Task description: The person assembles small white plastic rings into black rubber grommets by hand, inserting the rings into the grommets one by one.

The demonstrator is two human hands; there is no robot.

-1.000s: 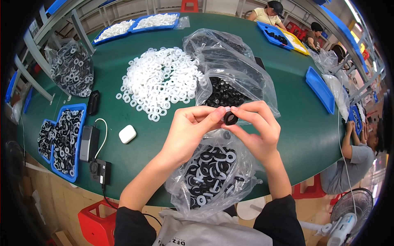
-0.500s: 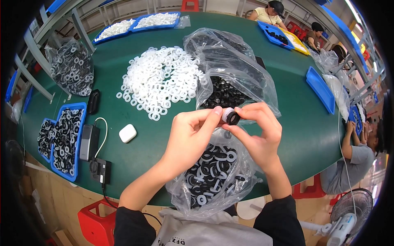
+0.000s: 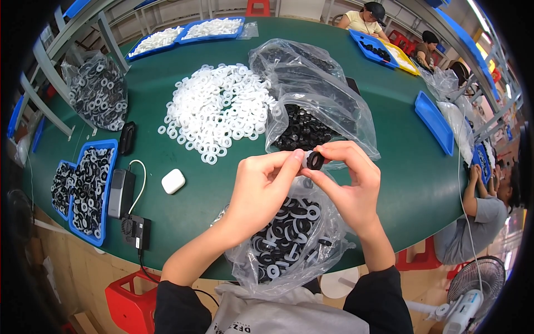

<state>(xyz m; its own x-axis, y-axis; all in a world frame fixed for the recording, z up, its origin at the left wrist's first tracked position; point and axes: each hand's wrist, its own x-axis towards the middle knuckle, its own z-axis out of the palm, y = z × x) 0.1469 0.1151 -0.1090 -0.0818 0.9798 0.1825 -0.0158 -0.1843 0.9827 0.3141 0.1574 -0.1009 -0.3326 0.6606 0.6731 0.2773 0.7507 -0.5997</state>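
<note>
My left hand [image 3: 262, 183] pinches a white ring [image 3: 305, 158] between thumb and index finger. Against it, my right hand [image 3: 352, 177] grips a black ring [image 3: 315, 161] by its edge, also with thumb and fingertips. The two rings touch, and the white one is mostly covered by the black one and my fingertips. Below my hands lies an open clear plastic bag [image 3: 334, 253] of mixed black and white ring pieces. Just beyond them, a larger clear bag [image 3: 356, 119] spills black rings [image 3: 303, 129]. A wide pile of loose white rings [image 3: 214, 106] spreads to its left.
Blue trays of mixed rings [image 3: 114, 183] stand at the left, near a black adapter [image 3: 136, 232], a white case [image 3: 173, 181] and a full bag [image 3: 97, 92]. At the right lies a blue tray [image 3: 434, 122]. People sit at the far right; a fan [image 3: 473, 289] stands lower right.
The black ring has turned so its opening faces me more, and less of the white ring shows. My left fingertips have shifted slightly right toward it.
</note>
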